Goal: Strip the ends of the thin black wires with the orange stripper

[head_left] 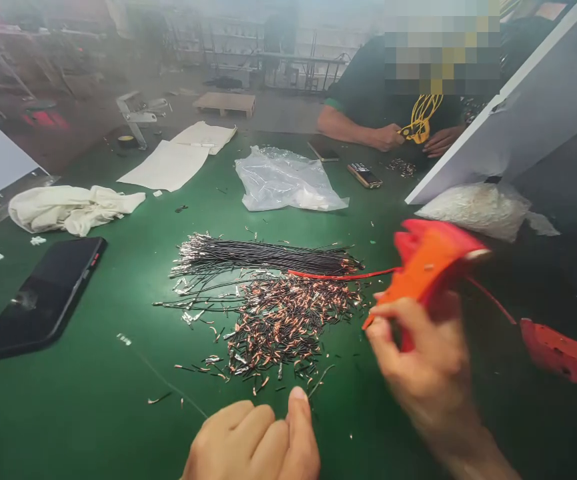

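My right hand (425,363) grips the handle of an orange-red wire stripper tool (431,263), held above the green table (93,400) at the right. A thin red wire (338,275) runs from the tool's left side over a bundle of black wires (263,255). Below the bundle lies a heap of cut black and copper wire pieces (281,320). My left hand (253,440) rests at the bottom edge as a loose fist, thumb up; whether it pinches anything is not visible.
A black phone (43,297) lies at the left, a white cloth (71,207) behind it. A clear plastic bag (283,180) and white sheets (173,163) lie farther back. Another person's hands (391,137) work with yellow wires across the table. A white board (518,107) leans at the right.
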`<state>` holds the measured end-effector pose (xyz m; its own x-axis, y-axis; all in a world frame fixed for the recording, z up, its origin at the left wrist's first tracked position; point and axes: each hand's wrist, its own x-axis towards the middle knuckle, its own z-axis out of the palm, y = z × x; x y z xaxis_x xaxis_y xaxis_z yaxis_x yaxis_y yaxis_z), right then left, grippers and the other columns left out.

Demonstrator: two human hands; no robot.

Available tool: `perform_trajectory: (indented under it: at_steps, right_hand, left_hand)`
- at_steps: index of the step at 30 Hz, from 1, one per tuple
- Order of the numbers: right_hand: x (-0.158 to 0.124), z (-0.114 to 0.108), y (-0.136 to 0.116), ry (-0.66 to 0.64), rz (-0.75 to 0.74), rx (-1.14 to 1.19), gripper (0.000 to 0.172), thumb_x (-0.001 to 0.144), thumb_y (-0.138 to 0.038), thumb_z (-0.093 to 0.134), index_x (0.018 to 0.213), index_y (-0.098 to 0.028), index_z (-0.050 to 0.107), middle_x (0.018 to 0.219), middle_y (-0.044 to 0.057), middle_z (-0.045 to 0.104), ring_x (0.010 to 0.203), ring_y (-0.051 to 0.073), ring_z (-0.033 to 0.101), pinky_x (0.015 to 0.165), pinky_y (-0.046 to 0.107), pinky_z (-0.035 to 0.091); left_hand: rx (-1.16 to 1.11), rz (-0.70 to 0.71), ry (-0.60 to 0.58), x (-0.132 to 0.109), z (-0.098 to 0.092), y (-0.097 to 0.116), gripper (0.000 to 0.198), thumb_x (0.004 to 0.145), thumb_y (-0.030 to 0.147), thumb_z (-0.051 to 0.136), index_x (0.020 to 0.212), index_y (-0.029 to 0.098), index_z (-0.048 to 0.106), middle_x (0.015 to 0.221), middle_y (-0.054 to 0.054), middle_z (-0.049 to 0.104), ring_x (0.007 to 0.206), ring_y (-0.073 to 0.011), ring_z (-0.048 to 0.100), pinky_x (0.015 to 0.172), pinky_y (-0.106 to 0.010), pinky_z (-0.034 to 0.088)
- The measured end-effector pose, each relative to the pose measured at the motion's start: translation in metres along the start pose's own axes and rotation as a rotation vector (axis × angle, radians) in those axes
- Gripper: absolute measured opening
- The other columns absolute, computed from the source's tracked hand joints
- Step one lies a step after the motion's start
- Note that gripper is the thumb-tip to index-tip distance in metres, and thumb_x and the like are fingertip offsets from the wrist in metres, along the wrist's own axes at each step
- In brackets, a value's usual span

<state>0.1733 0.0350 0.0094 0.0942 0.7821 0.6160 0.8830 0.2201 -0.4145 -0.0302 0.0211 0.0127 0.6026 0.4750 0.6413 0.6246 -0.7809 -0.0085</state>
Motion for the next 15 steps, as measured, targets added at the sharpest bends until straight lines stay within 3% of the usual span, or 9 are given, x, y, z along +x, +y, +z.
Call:
perform_trajectory:
  at_steps: [2,5,10,15]
  right_hand:
    - [0.002,-0.002,0.004,0.034,0.008,-0.044,0.010,0.085,-0.017,0.058,0.078,-0.019,0.064,0.093,0.008,0.050,0.085,0.024,0.056,0.070,0.041,0.053]
    - [0.000,-0.001,0.000,-0.061,-0.079,0.091,0.011,0.085,-0.015,0.062,0.086,-0.023,0.068,0.100,0.006,0.047,0.083,0.019,0.057,0.065,0.033,0.051]
    - [-0.005,-0.001,-0.008,-0.190,-0.037,0.256,0.024,0.088,-0.011,0.059,0.104,-0.027,0.067,0.108,0.006,0.045,0.089,0.019,0.059,0.070,0.033,0.055]
    - [-0.007,-0.006,-0.015,-0.277,-0.047,0.355,0.026,0.089,-0.008,0.057,0.105,-0.027,0.066,0.110,0.006,0.043,0.084,0.016,0.060,0.063,0.029,0.054]
  left_hand:
    - [0.018,-0.051,0.036,-0.001,0.001,-0.002,0.017,0.091,0.000,0.047,0.089,0.009,0.061,0.044,0.008,0.047,0.038,-0.0074,0.042,0.041,-0.025,0.031]
    - [0.011,-0.070,0.102,0.000,0.005,-0.007,0.011,0.090,0.005,0.052,0.092,0.006,0.063,0.047,0.005,0.052,0.043,-0.0096,0.045,0.044,-0.026,0.033]
    - [0.039,-0.040,0.063,0.005,0.002,-0.007,0.013,0.085,0.004,0.060,0.095,0.007,0.067,0.051,0.004,0.055,0.050,-0.0116,0.050,0.048,-0.026,0.037]
    - [0.037,-0.049,0.081,0.005,-0.003,-0.007,0.014,0.086,0.006,0.059,0.096,0.007,0.068,0.053,0.002,0.056,0.054,-0.0129,0.049,0.053,-0.027,0.037]
